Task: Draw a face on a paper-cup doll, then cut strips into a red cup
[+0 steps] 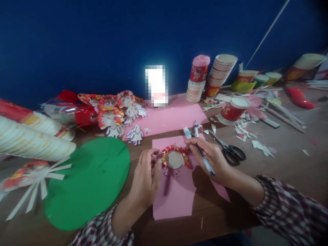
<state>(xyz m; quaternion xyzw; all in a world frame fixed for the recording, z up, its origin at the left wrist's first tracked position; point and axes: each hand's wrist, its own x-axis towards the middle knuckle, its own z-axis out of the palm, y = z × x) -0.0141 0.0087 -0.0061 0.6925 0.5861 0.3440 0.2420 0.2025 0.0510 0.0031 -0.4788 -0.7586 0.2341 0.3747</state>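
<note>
A small paper-cup craft (175, 159), with a round pale middle and a curled red-and-gold rim, is over a pink paper sheet (174, 201). My left hand (147, 174) has its fingers bent at the craft's left edge, thumb and fingertips pinching there. Between the fingers of my right hand (211, 155) is a pen (205, 160), its clear end slanting down toward me. The right fingertips are close to the craft's upper right rim; I cannot tell if they touch it. Dark pen lines mark the pink sheet just below the craft.
Black-handled scissors (232, 153) lie right of my right hand, near paper scraps (258, 147). A glue stick (187, 132) and a marker (196, 130) are beyond it. A green oval sheet (89, 184) lies left. Stacked cups (221, 75) and cutout figures (129, 106) stand behind.
</note>
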